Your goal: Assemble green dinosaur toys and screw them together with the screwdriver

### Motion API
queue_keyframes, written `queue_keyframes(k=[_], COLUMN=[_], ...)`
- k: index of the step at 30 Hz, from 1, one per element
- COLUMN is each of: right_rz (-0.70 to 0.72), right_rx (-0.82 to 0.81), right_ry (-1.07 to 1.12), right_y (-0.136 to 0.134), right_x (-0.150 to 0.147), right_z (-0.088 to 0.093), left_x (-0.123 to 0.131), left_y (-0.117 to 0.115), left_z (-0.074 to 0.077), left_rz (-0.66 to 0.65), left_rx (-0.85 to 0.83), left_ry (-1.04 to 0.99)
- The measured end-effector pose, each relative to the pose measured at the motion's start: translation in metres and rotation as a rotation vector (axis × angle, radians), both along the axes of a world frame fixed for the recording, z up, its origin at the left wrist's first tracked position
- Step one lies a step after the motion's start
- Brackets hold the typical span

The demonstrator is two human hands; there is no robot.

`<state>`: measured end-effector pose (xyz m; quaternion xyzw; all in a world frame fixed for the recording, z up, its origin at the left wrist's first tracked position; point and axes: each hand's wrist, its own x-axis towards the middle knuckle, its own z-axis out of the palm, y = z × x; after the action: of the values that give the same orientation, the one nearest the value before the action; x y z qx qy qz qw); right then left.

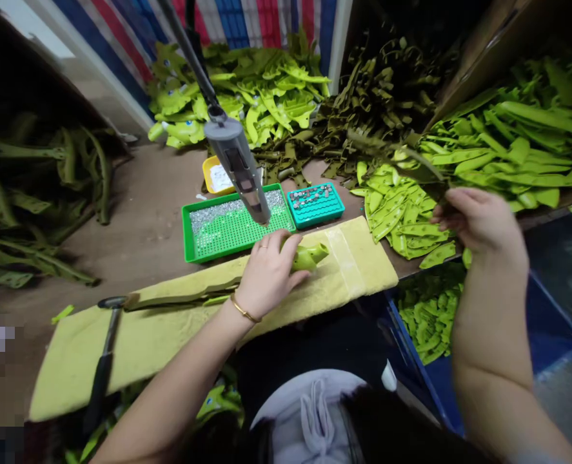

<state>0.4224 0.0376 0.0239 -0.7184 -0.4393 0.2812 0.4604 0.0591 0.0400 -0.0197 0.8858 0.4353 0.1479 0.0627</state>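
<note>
My left hand [273, 267], with a bracelet at the wrist, is closed on a bright green hollow plastic part [311, 256] that rests on a folded yellow towel [363, 251]. Its fingers cover the rear of that part. Out to the right, my right hand [482, 216] pinches a dark olive plastic part [428, 173], slightly blurred, above a heap of bright green plastic pieces [396, 212]. An electric screwdriver [237, 164] hangs with its tip just above my left fingers. Along the towel, left of my left hand, lies a long olive plastic part [184, 298].
A green tray of small screws [240, 225], a teal tray [316, 205] and a yellow dish [218, 177] stand behind the towel. A hammer [108, 354] lies at left. Olive parts [377, 90] and green parts [276, 96] are piled behind; a blue crate [551, 322] stands below right.
</note>
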Motion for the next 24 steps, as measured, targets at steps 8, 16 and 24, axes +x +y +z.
queue_keyframes(k=[8,16,24], right_rz=[0.448,0.662,0.614], right_rx=[0.113,-0.005,0.039], right_ry=[0.602,0.641,0.68], right_y=[-0.027,-0.008,-0.01], right_x=[-0.136,-0.143,-0.148], right_z=[-0.099,-0.086,-0.093], left_x=[0.006,0.004,0.004], left_y=[-0.003,-0.003,-0.001], left_z=[0.008,0.004,0.005], left_rz=[-0.104,-0.054,-0.055], left_rx=[-0.102,-0.127,-0.15], left_ry=[0.145,0.094,0.086])
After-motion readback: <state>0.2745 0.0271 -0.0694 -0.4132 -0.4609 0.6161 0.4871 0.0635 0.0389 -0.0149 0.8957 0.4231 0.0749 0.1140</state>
